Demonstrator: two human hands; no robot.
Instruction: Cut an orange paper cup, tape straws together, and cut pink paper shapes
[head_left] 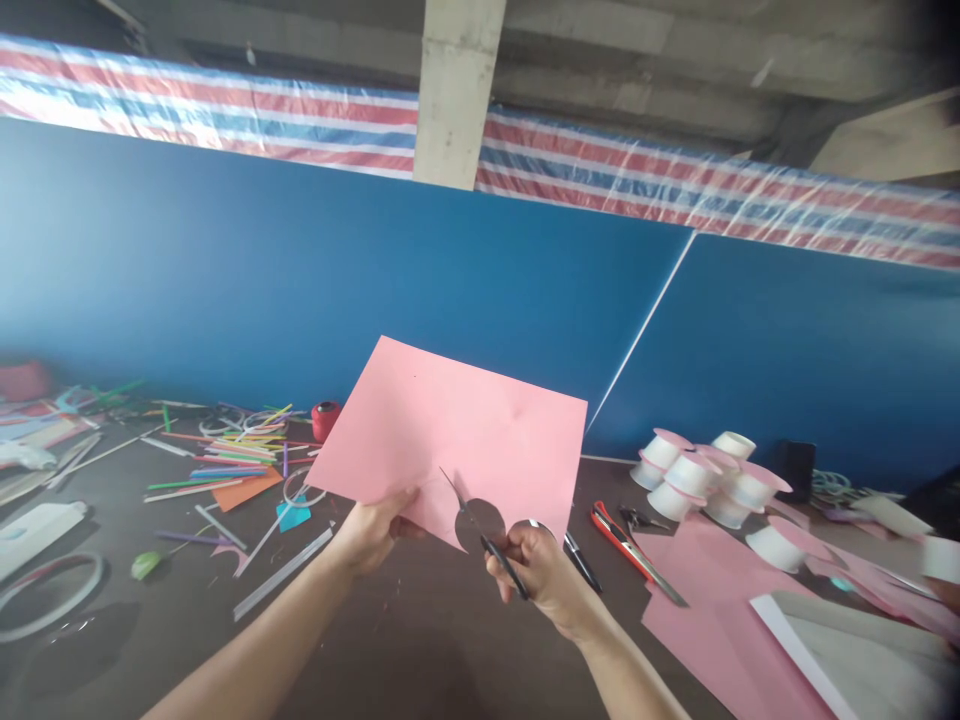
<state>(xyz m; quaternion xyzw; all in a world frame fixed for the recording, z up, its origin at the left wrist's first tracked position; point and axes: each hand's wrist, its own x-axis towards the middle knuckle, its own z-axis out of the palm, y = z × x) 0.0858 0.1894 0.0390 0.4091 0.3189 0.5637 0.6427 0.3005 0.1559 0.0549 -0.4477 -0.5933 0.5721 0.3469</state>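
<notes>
My left hand [371, 532] grips the lower left edge of a pink paper sheet [450, 430], held up over the dark table. My right hand [541, 570] holds small scissors [474, 525] whose blades point up and left into the sheet's bottom edge. A curved cut runs through the paper beside the blades, with a rounded flap hanging there.
Coloured straws and paper scraps [225, 460] litter the table's left side, with a red spool [325, 418] behind. To the right lie a red utility knife [626, 545], a pen [581, 562], white paper cups [705, 475] and more pink sheets [720, 610]. A blue wall stands behind.
</notes>
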